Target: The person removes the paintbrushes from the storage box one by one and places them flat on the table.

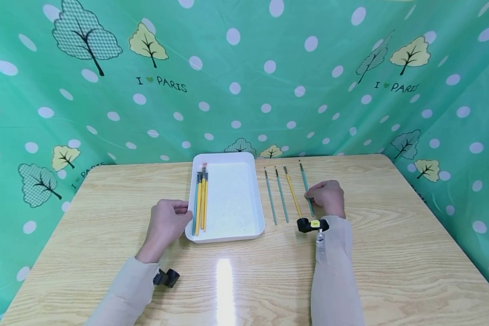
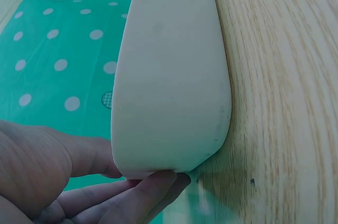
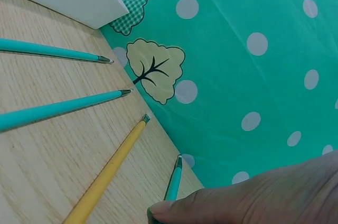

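In the head view, my left hand (image 1: 169, 222) is at the left wall of a white tray (image 1: 236, 236), thumb at the rim. From the left wrist, the thumb and fingers (image 2: 153, 192) pinch the end of the tray's wall. A teal paintbrush (image 1: 194, 208) and several yellow paintbrushes (image 1: 204, 194) lie along the tray's left side, bristles away from me. My right hand (image 1: 328, 195) pinches the handle of another teal paintbrush (image 1: 304, 177), the rightmost on the table. Part of that handle is hidden behind the fingertips.
Left of the right hand, a yellow paintbrush (image 1: 292, 191) and two teal paintbrushes, one nearer (image 1: 281, 194) and one by the tray (image 1: 270, 195), lie side by side on the wooden table (image 1: 391, 253). A green dotted curtain (image 1: 252, 108) hangs at the table's back edge.
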